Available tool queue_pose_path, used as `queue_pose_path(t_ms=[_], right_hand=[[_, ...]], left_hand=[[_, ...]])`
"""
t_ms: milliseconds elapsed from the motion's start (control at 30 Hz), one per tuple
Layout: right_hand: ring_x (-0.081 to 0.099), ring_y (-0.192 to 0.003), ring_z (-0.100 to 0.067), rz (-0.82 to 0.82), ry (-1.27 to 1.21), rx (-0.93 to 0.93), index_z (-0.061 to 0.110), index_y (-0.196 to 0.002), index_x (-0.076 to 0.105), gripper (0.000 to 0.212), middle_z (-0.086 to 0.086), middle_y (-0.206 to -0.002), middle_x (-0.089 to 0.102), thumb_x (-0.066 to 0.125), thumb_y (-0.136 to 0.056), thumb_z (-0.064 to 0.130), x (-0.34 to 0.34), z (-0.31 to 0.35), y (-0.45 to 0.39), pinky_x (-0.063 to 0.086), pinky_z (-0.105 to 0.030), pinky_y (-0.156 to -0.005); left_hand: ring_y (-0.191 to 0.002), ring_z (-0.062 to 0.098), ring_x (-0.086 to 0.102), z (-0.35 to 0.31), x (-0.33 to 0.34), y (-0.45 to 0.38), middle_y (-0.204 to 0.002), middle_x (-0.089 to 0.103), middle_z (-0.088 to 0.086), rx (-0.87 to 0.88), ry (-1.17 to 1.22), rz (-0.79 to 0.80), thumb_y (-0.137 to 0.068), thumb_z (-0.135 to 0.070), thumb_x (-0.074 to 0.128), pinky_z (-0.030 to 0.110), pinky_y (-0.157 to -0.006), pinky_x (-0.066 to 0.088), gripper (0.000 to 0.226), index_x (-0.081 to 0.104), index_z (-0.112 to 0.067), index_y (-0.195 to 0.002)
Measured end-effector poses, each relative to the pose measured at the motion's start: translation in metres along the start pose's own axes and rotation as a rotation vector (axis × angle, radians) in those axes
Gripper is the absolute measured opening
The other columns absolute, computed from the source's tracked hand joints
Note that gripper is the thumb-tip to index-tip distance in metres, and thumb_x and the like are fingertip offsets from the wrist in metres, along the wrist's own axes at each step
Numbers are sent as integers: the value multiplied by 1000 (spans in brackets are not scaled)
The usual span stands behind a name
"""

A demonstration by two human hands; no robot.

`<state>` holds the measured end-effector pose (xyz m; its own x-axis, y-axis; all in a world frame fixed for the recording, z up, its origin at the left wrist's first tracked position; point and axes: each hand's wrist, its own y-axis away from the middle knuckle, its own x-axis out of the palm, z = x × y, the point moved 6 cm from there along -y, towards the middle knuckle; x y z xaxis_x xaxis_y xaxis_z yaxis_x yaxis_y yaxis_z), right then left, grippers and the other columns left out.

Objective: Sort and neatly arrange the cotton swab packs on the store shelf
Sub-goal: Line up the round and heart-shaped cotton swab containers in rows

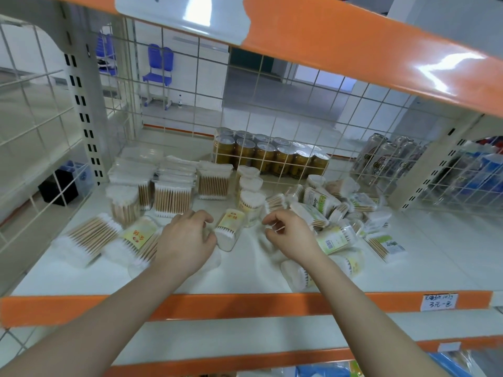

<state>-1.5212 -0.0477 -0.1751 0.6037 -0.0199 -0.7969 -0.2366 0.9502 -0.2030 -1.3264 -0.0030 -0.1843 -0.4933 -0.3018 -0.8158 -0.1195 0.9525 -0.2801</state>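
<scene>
The sorting looks roughly half done, judging by how the packs lie. Taking the tipped pack with the yellow label (pixel 228 229) at the middle of the shelf (pixel 245 278) as landmark: behind it and to its left, square packs (pixel 174 191) of wooden-stick swabs stand upright in tidy rows, a round tub (pixel 123 204) in front of them; just behind it, three heart-shaped tubs (pixel 249 191) stand in a line running back. To its right, a loose heap of green-labelled packs (pixel 334 210) lies in every direction, and to its near left several flat packs (pixel 89 238) lie on their sides. These, and the landmark pack itself, appear to be what is left.

The left hand (pixel 187 238) has curled fingers touching the landmark pack's left end; whether it truly grips the pack cannot be told. The right hand (pixel 288 232), just right of the pack, has its fingers curled and seems to pinch something small and white, too blurred to name.

Behind the landmark, past a wire grid (pixel 272 104), a block of golden cans (pixel 269 156) stands on the far side, with silver cans (pixel 386 159) further right. The heap crowds the right side, so upright placing there likely means clearing it first. A handwritten price tag (pixel 438 302) hangs on the orange shelf edge (pixel 163 308) in front and to the right.
</scene>
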Motion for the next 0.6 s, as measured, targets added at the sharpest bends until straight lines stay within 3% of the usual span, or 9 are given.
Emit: queue_pose_path(t_ms=[167, 300, 600], right_hand=[[54, -75, -12, 37, -7, 23, 11, -100, 65, 23, 2, -84, 59, 55, -81, 3, 3, 5, -7, 43, -24, -70], [53, -77, -11, 52, 52, 36, 14, -100, 65, 21, 4, -83, 59, 54, -83, 7, 7, 4, -14, 38, -23, -64], [52, -79, -12, 53, 43, 69, 13, -101, 66, 23, 2, -85, 58, 53, -84, 7, 5, -6, -19, 41, -25, -70]], left_hand=[[-110, 21, 50, -11, 10, -4, -120, 56, 1, -6, -63, 80, -82, -48, 57, 33, -87, 40, 56, 44, -20, -128], [-122, 26, 42, -18, 25, -16, -130, 49, 6, -36, -238, 192, -79, -64, 50, 37, -96, 35, 70, 42, -17, -131], [-117, 26, 44, -24, 44, -37, -120, 53, 5, 22, -369, 298, -78, -60, 55, 34, -96, 34, 60, 50, -16, -119]])
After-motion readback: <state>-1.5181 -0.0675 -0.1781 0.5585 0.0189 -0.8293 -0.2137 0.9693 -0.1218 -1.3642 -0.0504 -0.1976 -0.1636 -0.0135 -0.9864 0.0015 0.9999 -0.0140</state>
